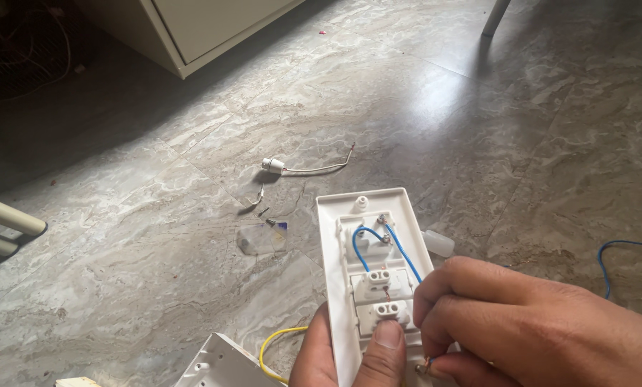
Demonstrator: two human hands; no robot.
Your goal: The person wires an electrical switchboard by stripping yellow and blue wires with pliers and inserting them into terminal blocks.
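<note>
head view: left hand grips a white switch plate, back up, blue wires showing; right hand fingers pinch a wire end.

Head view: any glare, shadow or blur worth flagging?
Head view: soft daylight sheen on the marble floor at upper right; deep shadow at upper left beside the cabinet. The switch plate and its blue wires are sharp; the right hand looks slightly soft at the frame edge, and the left hand is cropped.

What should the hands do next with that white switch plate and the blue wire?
Probably guide the blue wire's loose end toward a terminal: the left hand braces the switch plate back side up, while the right hand pinches a bare wire tip near its lower edge.
</note>
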